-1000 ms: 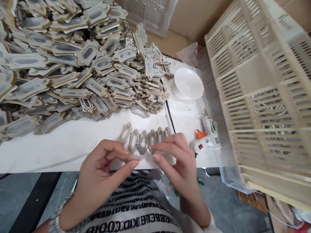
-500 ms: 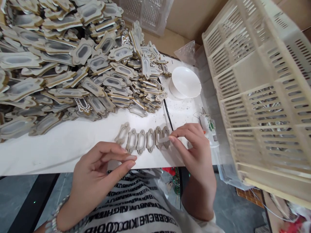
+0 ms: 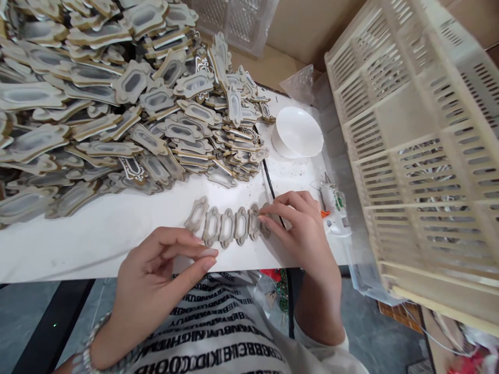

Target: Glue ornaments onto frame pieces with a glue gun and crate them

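Several small grey frame pieces (image 3: 226, 227) with oval openings lie in a row on the white table (image 3: 97, 236). My left hand (image 3: 167, 265) hovers just in front of the row's left end, thumb and fingertips pinched together; anything between them is too small to make out. Over the right end of the row is my right hand (image 3: 300, 223), its thumb and index fingertips closed at one of the last pieces. What those fingertips hold, if anything, is hidden. A large heap of similar pieces (image 3: 132, 83) covers the table's back left.
A white bowl (image 3: 298, 132) stands behind the row, to the right. The big cream slatted crate (image 3: 405, 114) rises along the right side. Beside my right hand sits a small white device (image 3: 337, 221). A clear plastic bag (image 3: 299, 85) lies behind the bowl.
My right hand has moved left and slightly up, onto the right end of the row. The pale strip seen earlier at its fingertips no longer shows. My left hand is nearly unmoved.
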Available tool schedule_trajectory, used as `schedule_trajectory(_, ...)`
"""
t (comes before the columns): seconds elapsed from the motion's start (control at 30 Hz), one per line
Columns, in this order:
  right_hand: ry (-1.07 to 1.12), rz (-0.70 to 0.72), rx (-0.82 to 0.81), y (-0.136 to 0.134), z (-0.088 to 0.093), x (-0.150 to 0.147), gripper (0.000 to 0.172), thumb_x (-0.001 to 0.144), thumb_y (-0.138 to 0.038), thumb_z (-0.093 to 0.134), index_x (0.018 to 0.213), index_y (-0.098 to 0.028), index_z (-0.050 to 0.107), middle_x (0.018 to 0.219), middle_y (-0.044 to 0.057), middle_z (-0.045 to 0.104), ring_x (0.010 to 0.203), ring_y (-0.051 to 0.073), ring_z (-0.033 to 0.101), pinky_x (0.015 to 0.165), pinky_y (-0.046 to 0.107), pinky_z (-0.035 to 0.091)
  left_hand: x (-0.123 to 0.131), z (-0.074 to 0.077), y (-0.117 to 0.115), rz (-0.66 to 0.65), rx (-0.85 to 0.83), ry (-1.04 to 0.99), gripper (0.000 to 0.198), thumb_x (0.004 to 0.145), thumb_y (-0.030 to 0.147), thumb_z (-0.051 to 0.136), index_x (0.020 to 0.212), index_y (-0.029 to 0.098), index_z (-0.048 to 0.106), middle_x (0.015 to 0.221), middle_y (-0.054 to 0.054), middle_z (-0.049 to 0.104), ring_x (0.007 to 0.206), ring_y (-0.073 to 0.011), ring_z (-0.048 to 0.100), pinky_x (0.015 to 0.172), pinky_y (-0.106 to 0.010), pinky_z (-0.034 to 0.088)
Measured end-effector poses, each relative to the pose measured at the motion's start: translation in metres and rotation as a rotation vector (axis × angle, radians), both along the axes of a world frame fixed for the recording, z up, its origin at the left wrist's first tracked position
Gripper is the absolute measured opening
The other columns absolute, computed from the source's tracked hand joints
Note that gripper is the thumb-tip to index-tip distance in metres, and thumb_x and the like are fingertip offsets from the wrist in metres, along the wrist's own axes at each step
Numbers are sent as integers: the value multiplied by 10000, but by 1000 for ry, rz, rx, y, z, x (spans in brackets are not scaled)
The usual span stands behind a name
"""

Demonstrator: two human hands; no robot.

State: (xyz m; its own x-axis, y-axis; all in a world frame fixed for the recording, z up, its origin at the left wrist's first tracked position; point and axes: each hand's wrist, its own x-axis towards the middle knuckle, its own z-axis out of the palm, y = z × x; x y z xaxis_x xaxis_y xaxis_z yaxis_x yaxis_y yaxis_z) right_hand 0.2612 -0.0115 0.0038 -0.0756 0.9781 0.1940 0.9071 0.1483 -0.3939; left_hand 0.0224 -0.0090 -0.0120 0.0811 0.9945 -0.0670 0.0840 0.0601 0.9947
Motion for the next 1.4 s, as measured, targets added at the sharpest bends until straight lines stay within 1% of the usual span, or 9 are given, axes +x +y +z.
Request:
schedule_trajectory(0.23,9,-5,31,-6,0,4,167,1005,-239,622,990,-247,788,862,47,649,842,230,518,771,394,401,-7,-11,5,-74,95,16,260,800,435,846,927,272,688,736,27,777,655,-191,777,719,-239,686)
schedule_trajectory(0.37,25,4,52,-15,3,-1,212,994,-174,603,1059,-263,785,890,47,655,836,229,526,761,393,418,-7,-14,6,-88,122,7,231,808,364,845,952,281,683,752,38,781,669,-176,779,742,-215,675)
schedule_trajectory(0.47,158,-18,59,-22,10,-14,180,987,-166,621,1052,-249,766,879,33,677,835,216,571,750,379,446,-5,-11,5,-119,124,-7,221,808,309,843,961,294,683,752,55,778,661,-159,776,738,-188,663)
schedule_trajectory(0.6,404,54,11,-25,18,-41,102,978,-212,657,971,-253,750,861,-3,708,842,189,619,737,351,487,-3,-5,7,-132,58,17,224,787,330,851,936,285,691,728,45,769,655,-176,776,704,-203,667)
schedule_trajectory(0.8,577,56,-31,-20,13,-63,99,971,-229,678,893,-252,734,846,-12,708,840,176,631,745,335,502,-4,0,10,-188,49,32,169,780,321,848,875,288,712,711,51,772,651,-166,774,602,-151,634)
schedule_trajectory(0.93,577,-3,23,-20,13,-46,124,961,-162,662,877,-248,695,858,-18,707,848,169,621,747,317,489,-5,0,9,-160,75,44,152,776,311,851,856,296,722,717,70,777,631,-140,767,630,-122,619)
schedule_trajectory(1.07,386,-77,112,-19,19,-10,153,946,-135,668,859,-261,671,820,-31,694,813,175,594,780,329,449,-6,0,11,-171,120,83,117,779,271,838,838,325,753,757,87,790,642,-121,764,614,-105,606)
schedule_trajectory(1.2,199,-29,17,-17,19,15,141,959,-201,674,830,-259,670,794,-14,680,815,206,576,791,362,413,-7,1,15,-209,207,131,134,789,236,804,823,365,793,762,94,793,671,-122,763,643,-134,621)
schedule_trajectory(1.4,98,1,-56,-12,10,21,146,984,-224,644,844,-238,682,802,3,673,846,223,556,784,366,395,-10,-1,15,-212,231,127,230,816,198,774,885,417,789,802,136,794,675,-92,749,577,-118,588)
